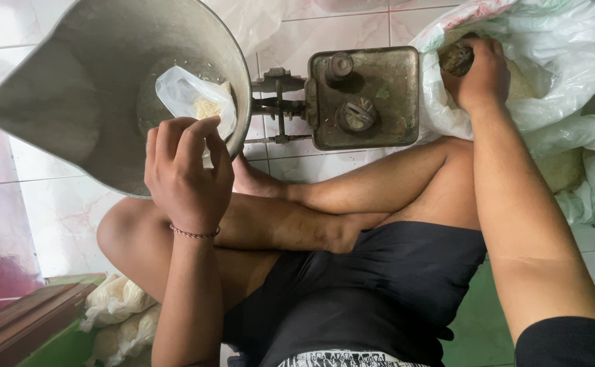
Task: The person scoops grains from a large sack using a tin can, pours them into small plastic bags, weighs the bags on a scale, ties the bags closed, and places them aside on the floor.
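Fingers of the left hand [187, 171] are curled, pinching a thin plastic bag [199, 103] inside the dull metal scale pan [93, 88]; at two o'clock, the right hand [477, 71] is closed around a dark scoop [456, 60] in the crinkled white sack [569, 61].

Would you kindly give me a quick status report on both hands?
Left hand holding small plastic bag open in scale pan. Right hand gripping scoop inside large white sack. Balance scale's weight platform sits between them.

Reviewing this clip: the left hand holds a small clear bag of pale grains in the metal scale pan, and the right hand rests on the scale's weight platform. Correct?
Not quite. The head view shows the right hand inside the large white sack, gripping a scoop, not resting on the weight platform. The left hand does hold the small clear bag in the metal pan.
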